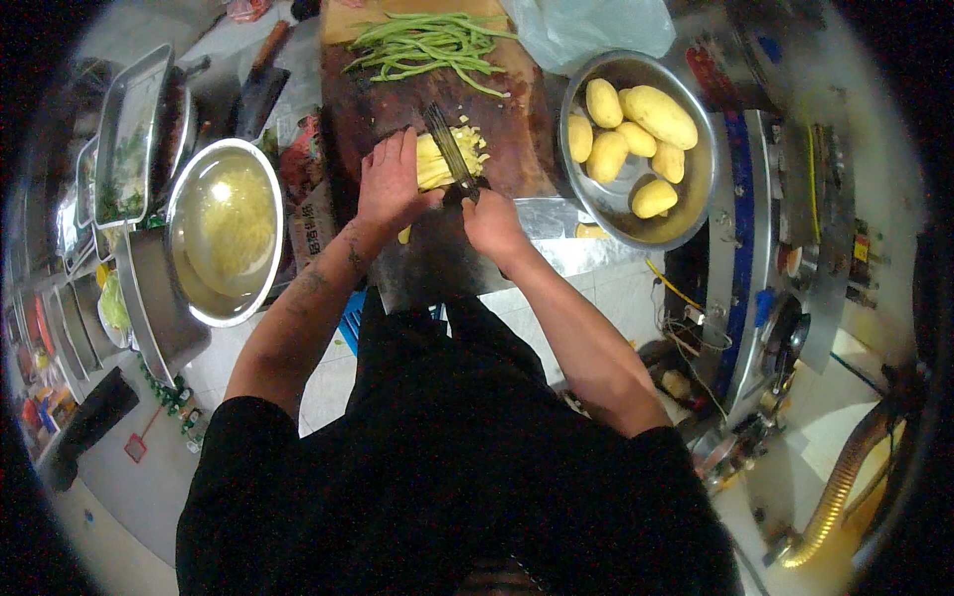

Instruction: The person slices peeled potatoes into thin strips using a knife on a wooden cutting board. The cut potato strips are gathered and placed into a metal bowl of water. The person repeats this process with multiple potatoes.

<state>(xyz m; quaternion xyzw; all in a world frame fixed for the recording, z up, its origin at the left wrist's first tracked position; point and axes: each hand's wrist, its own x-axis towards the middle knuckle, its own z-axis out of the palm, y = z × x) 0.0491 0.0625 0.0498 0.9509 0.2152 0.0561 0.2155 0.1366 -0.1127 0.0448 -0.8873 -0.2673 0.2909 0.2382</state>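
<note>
My right hand (492, 223) grips the handle of a dark-bladed kitchen knife (449, 145). The blade lies across a bundle of yellow potato strips (434, 165) on a dark wooden cutting board (387, 104). Flat on the left part of the strips rests my left hand (393, 173), fingers close together, thumb near the board's front edge. Small cut pieces (471, 141) lie to the right of the blade. Farther back on the board is a heap of long green beans (432, 48). Whether the edge touches the board is hidden.
A steel bowl (708, 201) of peeled potatoes (659, 115) stands at the right, beside a translucent plastic bag (596, 30). On the left, another metal bowl (277, 216) holds shredded yellow pieces in liquid. Beyond it are metal trays (160, 74) and a cleaver (262, 89).
</note>
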